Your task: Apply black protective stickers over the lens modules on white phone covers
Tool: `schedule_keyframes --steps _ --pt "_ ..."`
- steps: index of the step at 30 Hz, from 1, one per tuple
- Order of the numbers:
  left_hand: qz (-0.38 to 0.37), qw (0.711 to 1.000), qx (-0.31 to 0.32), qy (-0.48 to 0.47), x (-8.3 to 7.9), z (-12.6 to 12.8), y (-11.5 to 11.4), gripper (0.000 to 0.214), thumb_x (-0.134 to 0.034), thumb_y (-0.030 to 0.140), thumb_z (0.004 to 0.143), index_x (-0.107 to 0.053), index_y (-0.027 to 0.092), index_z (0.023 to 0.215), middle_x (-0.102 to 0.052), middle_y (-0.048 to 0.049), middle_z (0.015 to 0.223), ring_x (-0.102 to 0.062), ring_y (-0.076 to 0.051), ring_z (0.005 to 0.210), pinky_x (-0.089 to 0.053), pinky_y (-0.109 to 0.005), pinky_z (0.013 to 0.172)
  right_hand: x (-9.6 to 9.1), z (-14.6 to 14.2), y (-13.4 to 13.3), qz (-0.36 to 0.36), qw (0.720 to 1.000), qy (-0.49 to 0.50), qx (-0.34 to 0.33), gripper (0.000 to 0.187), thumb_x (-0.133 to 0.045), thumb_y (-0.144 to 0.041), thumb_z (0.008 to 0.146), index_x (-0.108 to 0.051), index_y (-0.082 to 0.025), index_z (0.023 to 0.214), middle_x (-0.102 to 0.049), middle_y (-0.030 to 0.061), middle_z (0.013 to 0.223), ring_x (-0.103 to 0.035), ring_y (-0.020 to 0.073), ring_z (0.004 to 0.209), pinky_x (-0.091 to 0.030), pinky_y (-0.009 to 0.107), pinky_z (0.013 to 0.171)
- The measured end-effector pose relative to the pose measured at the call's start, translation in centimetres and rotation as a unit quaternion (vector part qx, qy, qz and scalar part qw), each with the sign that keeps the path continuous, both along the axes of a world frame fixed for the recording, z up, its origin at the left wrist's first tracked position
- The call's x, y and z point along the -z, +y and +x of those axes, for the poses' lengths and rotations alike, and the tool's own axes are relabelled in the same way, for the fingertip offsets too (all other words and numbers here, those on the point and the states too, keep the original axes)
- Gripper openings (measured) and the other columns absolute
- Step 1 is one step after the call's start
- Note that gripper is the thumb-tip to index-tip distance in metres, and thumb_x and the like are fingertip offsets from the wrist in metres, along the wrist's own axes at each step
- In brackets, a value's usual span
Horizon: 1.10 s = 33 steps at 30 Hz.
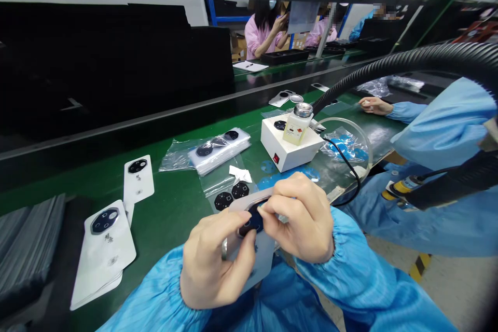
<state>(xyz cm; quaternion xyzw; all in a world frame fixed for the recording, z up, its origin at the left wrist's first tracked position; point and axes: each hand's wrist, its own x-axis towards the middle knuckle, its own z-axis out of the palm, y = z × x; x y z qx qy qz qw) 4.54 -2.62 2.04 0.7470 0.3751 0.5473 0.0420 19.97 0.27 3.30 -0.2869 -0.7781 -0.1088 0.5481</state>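
A white phone back cover (pixel 260 257) is held tilted above the table's front edge, with a dark round camera lens cover (pixel 254 222) near its top. My left hand (pixel 213 262) grips the back cover from the left, thumb and forefinger on the lens cover. My right hand (pixel 301 218) is closed in a pinch at the lens cover's right edge; its fingertips hide what lies between them. Just behind, two loose black lens covers (pixel 240 190) lie on a clear plastic bag (pixel 210 184). Finished-looking white back covers (pixel 103 249) with dark camera discs are stacked at left.
A white box (pixel 286 151) with a red switch carries a pump bottle (pixel 299 123). Wrapped back covers (pixel 221 150) lie left of it. A ribbed black hose (pixel 389 65) arches over the right side. A co-worker's hand (pixel 375 105) rests at right. Grey sheets (pixel 29 249) stand far left.
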Motion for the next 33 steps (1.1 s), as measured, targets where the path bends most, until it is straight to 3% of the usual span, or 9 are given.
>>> schedule_keyframes --steps 5,10,14,21,27,33 --pt "-0.022 1.0 -0.01 -0.011 -0.3 0.3 -0.2 0.029 -0.058 0.009 0.068 -0.051 0.022 0.093 -0.054 0.0051 0.055 -0.052 -0.011 0.034 -0.043 -0.021 0.031 -0.2 0.1 -0.1 -0.003 1.0 -0.01 0.001 0.007 -0.055 -0.012 0.081 -0.05 -0.017 0.08 -0.053 0.003 0.075 -0.042 0.0129 0.064 -0.039 0.029 0.053" --pt "-0.019 1.0 -0.02 0.001 0.1 0.1 -0.2 0.025 -0.058 0.012 0.07 -0.049 0.023 0.09 -0.051 0.0047 0.053 -0.061 -0.016 0.046 -0.053 -0.027 0.043 -0.3 0.1 -0.2 -0.026 1.0 0.005 0.006 0.007 -0.054 -0.013 0.082 -0.05 -0.018 0.08 -0.053 0.0027 0.076 -0.045 0.0129 0.065 -0.042 0.028 0.055" --pt "0.002 1.0 0.002 0.028 0.3 0.1 0.0 0.026 -0.056 0.007 0.071 -0.048 0.021 0.091 -0.057 0.003 0.06 -0.063 -0.015 0.05 -0.056 -0.029 0.054 -0.6 0.1 -0.4 -0.064 0.998 0.009 0.019 0.009 -0.053 -0.011 0.081 -0.049 -0.018 0.079 -0.052 0.0018 0.076 -0.049 0.0126 0.068 -0.044 0.026 0.057" --pt "0.071 0.993 0.033 0.091 -0.2 -0.1 0.4 0.03 -0.054 -0.002 0.069 -0.05 0.017 0.092 -0.059 0.0019 0.062 -0.052 -0.011 0.047 -0.042 -0.024 0.045 -1.2 0.3 -0.5 -0.138 0.99 0.013 -0.013 0.011 -0.052 -0.008 0.08 -0.048 -0.017 0.076 -0.05 0.0013 0.076 -0.05 0.0103 0.072 -0.045 0.023 0.061" --pt "0.08 0.99 -0.008 0.117 -0.7 0.2 0.3 0.029 -0.054 0.0 0.072 -0.057 0.014 0.098 -0.067 -0.0041 0.071 -0.058 -0.012 0.051 -0.047 -0.022 0.048 -0.6 0.1 -0.3 -0.096 0.995 0.016 -0.007 0.011 -0.054 -0.007 0.08 -0.05 -0.017 0.078 -0.051 0.002 0.076 -0.049 0.0111 0.07 -0.045 0.024 0.06" --pt "0.074 0.992 -0.013 0.099 -1.1 0.3 0.3 0.03 -0.053 0.001 0.072 -0.059 0.018 0.097 -0.067 -0.0015 0.066 -0.061 -0.011 0.049 -0.047 -0.021 0.044 0.1 0.1 0.1 -0.046 0.999 0.004 -0.002 0.009 -0.055 -0.01 0.08 -0.05 -0.018 0.078 -0.053 0.002 0.076 -0.047 0.0121 0.067 -0.043 0.026 0.057"
